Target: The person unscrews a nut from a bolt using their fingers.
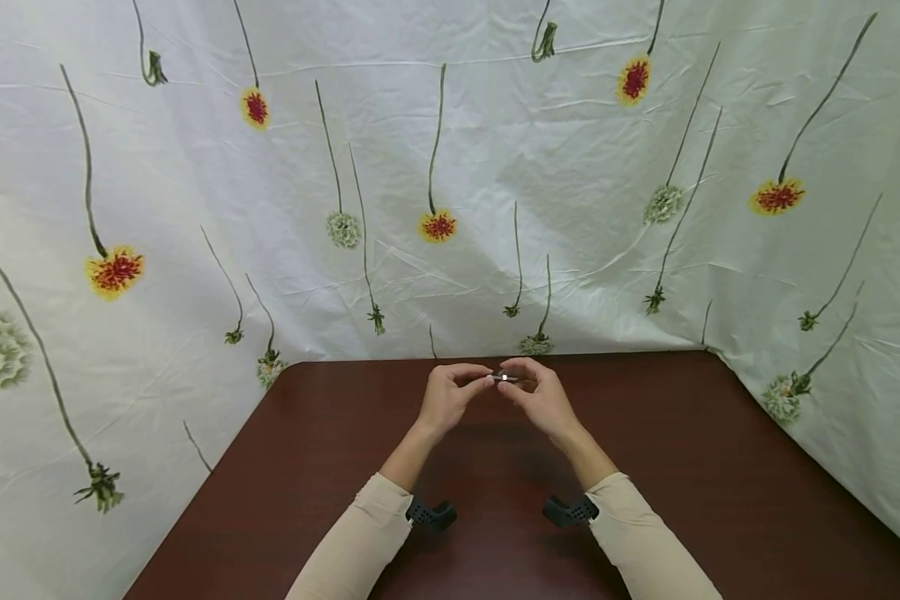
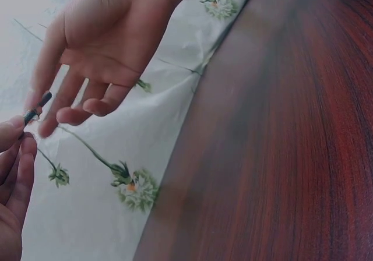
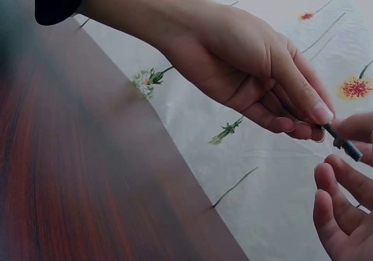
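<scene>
Over the far part of the table, my left hand (image 1: 444, 398) pinches one end of a small dark bolt (image 3: 353, 150) between thumb and index finger. The right wrist view shows thread at its free end and a small nut-like bump partway along. My right hand (image 1: 543, 400) faces it from the other side, thumb and index finger spread around the free end with a gap between their tips. Its other fingers hang loosely curved in the left wrist view. There, the dark bolt end (image 2: 44, 99) sticks up beside the left thumb (image 2: 9, 131).
Both hands are above a dark reddish-brown wooden table (image 1: 330, 467). A white cloth (image 1: 480, 150) printed with flowers hangs behind the table and along its sides. Each wrist carries a black band, the left one (image 1: 431, 515) and the right one (image 1: 570, 512), over beige sleeves.
</scene>
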Tool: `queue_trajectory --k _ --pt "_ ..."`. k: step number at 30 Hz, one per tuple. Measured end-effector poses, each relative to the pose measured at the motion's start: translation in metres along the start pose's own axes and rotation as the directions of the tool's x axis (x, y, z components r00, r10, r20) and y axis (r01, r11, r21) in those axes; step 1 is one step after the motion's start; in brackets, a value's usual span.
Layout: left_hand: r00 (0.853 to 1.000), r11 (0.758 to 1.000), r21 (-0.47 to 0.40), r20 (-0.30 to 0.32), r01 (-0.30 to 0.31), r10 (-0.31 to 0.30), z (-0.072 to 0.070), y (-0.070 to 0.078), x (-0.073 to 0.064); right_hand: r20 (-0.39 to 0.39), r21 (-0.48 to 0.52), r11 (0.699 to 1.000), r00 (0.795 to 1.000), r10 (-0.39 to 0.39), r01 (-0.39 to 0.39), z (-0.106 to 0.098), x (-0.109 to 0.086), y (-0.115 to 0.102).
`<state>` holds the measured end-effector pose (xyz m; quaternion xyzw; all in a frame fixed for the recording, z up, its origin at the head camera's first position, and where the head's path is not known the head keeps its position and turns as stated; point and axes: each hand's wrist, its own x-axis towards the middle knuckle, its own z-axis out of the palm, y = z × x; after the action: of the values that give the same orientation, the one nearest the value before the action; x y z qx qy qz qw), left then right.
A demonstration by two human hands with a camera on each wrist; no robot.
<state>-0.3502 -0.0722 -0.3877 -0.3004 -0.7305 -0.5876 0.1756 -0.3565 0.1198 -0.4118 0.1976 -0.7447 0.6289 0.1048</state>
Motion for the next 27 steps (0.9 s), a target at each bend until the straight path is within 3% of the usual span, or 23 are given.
queue_trajectory --k 5,12,16,23,27 --pt "1.0 1.0 0.008 -0.003 0.0 0.0 0.0 0.001 0.0 -0.019 0.005 1.0 0.999 0.029 -0.029 0.0 0.0 0.0" --pt "1.0 1.0 -0.009 -0.002 0.018 -0.018 -0.001 -0.001 0.0 -0.009 0.007 1.0 1.0 -0.012 0.012 -0.001 0.001 0.001" --pt "1.0 1.0 -0.011 0.006 0.025 -0.025 -0.001 -0.001 0.0 0.005 0.022 1.0 1.0 0.003 -0.003 -0.002 0.0 0.001" --pt "1.0 1.0 -0.011 0.006 0.023 -0.023 -0.001 -0.001 0.0 -0.001 -0.015 0.999 1.0 0.03 -0.03 -0.001 -0.011 -0.037" --pt "1.0 0.999 -0.013 0.002 0.031 -0.031 0.0 -0.001 0.0 -0.004 -0.018 1.0 1.0 -0.001 0.001 -0.001 -0.012 -0.037"
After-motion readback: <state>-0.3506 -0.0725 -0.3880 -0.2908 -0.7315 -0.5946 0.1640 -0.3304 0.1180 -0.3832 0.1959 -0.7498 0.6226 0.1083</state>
